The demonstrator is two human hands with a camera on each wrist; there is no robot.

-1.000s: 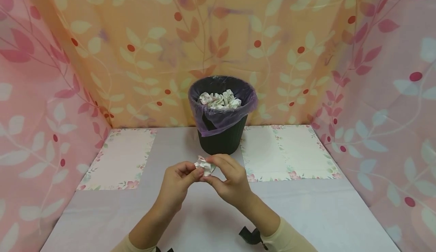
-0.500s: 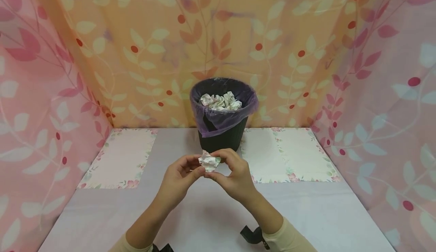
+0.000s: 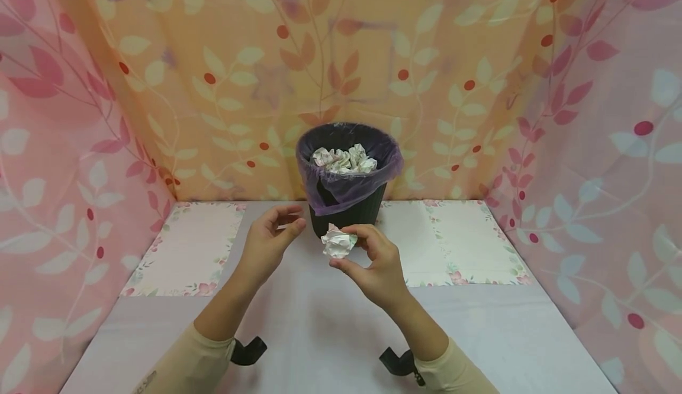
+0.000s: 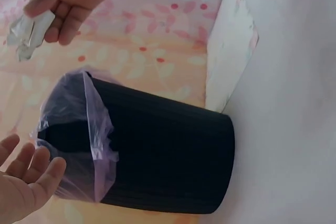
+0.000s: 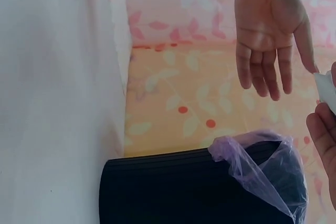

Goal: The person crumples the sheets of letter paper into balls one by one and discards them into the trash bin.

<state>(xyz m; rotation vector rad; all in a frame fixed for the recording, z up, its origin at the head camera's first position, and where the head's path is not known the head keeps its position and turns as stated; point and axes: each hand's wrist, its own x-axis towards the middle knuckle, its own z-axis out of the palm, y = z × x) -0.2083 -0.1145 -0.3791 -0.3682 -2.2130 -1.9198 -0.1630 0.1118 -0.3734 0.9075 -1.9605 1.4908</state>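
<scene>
A crumpled paper ball (image 3: pixel 338 244), white with faint pink and green print, is pinched between the thumb and fingers of my right hand (image 3: pixel 379 267). It is held in front of the black trash bin (image 3: pixel 346 207). My left hand (image 3: pixel 266 243) is apart from the paper, left of the bin, its fingers relaxed and nothing in them. In the right wrist view the left hand (image 5: pixel 268 35) shows its palm with fingers extended. A purple plastic liner (image 3: pixel 351 193) folds over the bin's rim, and several crumpled paper balls (image 3: pixel 343 158) lie inside.
Flat floral-bordered paper sheets (image 3: pixel 186 249) lie on the pale table (image 3: pixel 330 335) to the left, and more sheets (image 3: pixel 453 243) lie to the right. A patterned orange curtain (image 3: pixel 240 86) hangs behind, with pink curtains at both sides. Black wrist mounts (image 3: pixel 248 351) stick out by the sleeves.
Both hands held the paper ball earlier. The left hand has let go and moved left and slightly forward; the right hand has carried the ball a little right and toward the bin.
</scene>
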